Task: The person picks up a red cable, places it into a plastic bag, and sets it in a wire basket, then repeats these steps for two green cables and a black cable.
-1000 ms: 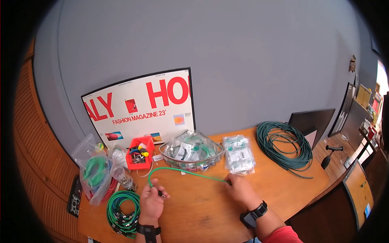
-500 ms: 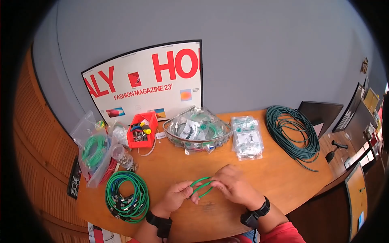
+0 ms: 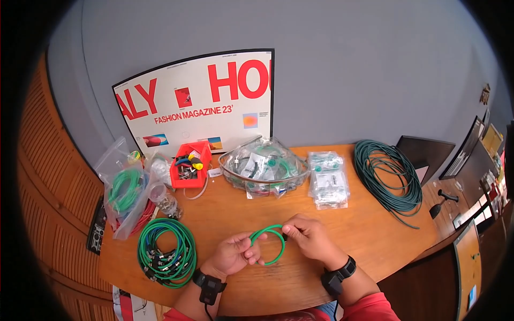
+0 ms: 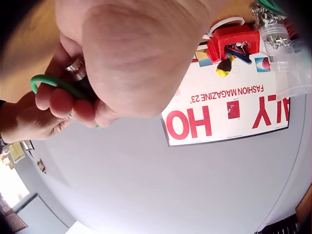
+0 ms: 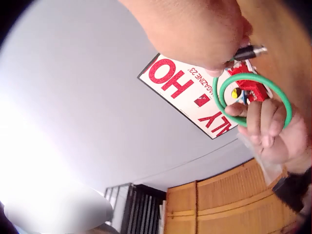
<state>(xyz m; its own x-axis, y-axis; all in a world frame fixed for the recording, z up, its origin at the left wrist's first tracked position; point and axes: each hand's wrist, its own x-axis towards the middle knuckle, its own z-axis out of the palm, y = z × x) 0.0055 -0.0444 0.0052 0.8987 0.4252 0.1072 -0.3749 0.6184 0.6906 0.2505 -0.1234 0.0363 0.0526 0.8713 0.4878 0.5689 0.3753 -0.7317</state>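
A short green cable [image 3: 283,250] is wound into a small loop between both hands, above the wooden table. My left hand [image 3: 231,254] grips the loop's left side with curled fingers. In the left wrist view a silver metal connector [image 4: 75,69] with a dark sleeve shows within that hand. My right hand [image 3: 309,239] pinches the loop's upper right between thumb and fingers. A second black-and-silver connector [image 5: 251,52] sticks out beside the right hand in the right wrist view. On the table left of the hands lies a bundle of coiled green and blue cables [image 3: 188,241] with connectors.
Behind the hands stand a red bin [image 3: 174,174] of tools and small parts and a wire basket [image 3: 238,184] of bagged cables. Clear packets [image 3: 331,184] and a dark green cable coil [image 3: 409,198] lie to the right. A plastic bag [image 3: 126,224] and jar [image 3: 158,192] stand left.
The green cable, stretched in a long arc between the hands earlier, is now wound into a small loop. The right hand has come in close to the left; the head view has shifted.
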